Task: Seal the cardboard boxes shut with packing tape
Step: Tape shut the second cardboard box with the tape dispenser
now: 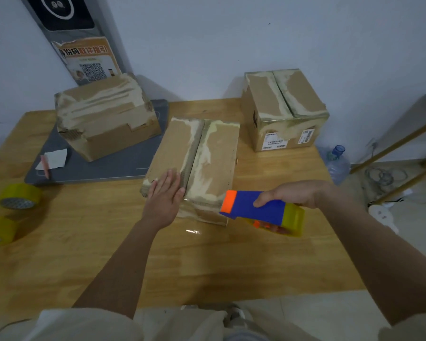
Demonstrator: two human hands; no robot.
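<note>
We see the left hand [164,193] lying flat on the middle box [194,166], whose flaps are down. The right hand [296,193] grips a tape dispenser [261,210] just right of its near end; two more closed boxes [284,108] sit farther back.

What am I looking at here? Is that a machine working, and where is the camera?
No machine: a person works with bare hands, and the one picture comes from a camera worn on the head, looking down over the arms. The left hand lies flat on the near end of the middle box, beside the seam between its flaps. The right hand holds a blue and orange tape dispenser in its grip, just right of that box's near end. All this sits on a wooden table. Another box stands at the back right, a third box on a grey mat at the back left. Two spare yellow tape rolls lie at the left edge.
</note>
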